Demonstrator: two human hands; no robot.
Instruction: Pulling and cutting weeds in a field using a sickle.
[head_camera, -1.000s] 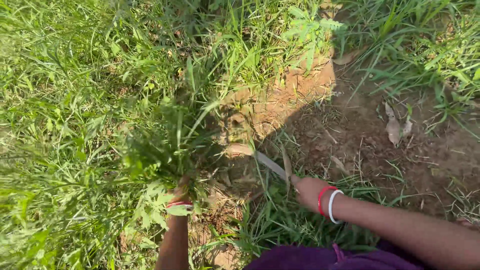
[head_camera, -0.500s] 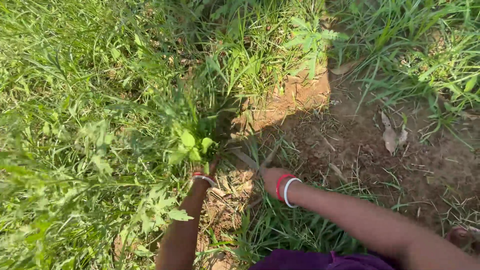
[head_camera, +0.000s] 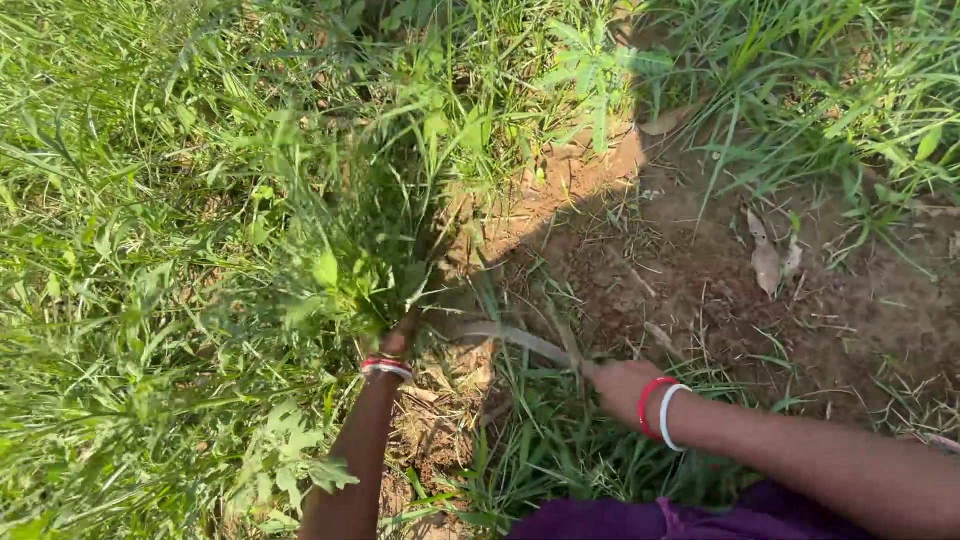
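Note:
My left hand (head_camera: 398, 340) is closed around the base of a tuft of tall green grass and weeds (head_camera: 350, 250), with most of the hand hidden by leaves. Red and white bangles ring that wrist. My right hand (head_camera: 618, 385), also wearing red and white bangles, grips the handle of a curved sickle (head_camera: 520, 340). The blade points left along the ground toward the foot of the held tuft. Its tip lies just right of my left hand, and whether it touches the stems is not clear.
Dense tall grass (head_camera: 130, 200) fills the left half and top. A patch of bare brown soil (head_camera: 720, 270) with dry leaves (head_camera: 768, 258) lies to the right. Short cut grass (head_camera: 540, 450) grows near my purple garment (head_camera: 640, 520).
Both hands shifted: the right hand with the sickle moved left toward the tuft and then drew back right. The left hand kept its hold on the grass and rose slightly in view.

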